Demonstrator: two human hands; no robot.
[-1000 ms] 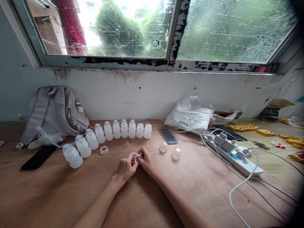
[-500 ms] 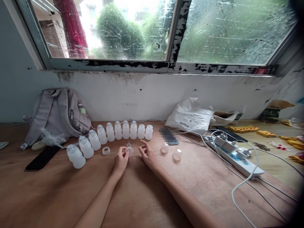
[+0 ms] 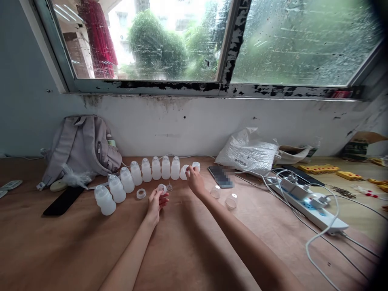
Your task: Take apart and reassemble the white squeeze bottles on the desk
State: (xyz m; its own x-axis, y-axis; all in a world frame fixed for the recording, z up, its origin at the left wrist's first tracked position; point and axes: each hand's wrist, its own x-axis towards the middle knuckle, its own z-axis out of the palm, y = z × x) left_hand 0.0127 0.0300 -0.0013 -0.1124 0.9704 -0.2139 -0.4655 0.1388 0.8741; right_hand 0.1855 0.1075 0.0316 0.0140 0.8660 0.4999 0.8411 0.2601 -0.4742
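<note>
Now the right hand (image 3: 195,180) is stretched out to the far end of the row, its fingers closed round a small translucent white plastic bottle (image 3: 184,172) that is tipped over, long axis nearly level, neck end pointing left toward its neighbours. Just right of the fingertips a second bottle of the same kind (image 3: 196,165) stands upright. The left hand (image 3: 157,200) sits nearer, above the brown wooden tabletop (image 3: 188,250), pinching a small clear ring-shaped cap (image 3: 161,188) between thumb and fingertips, the other fingers loosely curled. A tiny clear nipple-like piece (image 3: 169,187) rests just beside that cap, and a loose white ring (image 3: 141,193) lies further left.

Half a second ago the right hand hovered open and empty near the left one, and both end bottles stood upright; since then it has gone forward and taken hold of one.

Beyond the hands the curved row of upright bottles (image 3: 146,170) runs left toward a grey backpack (image 3: 80,147). Two clear domed lids (image 3: 230,201) lie to the right, near a white power strip (image 3: 312,199).
</note>
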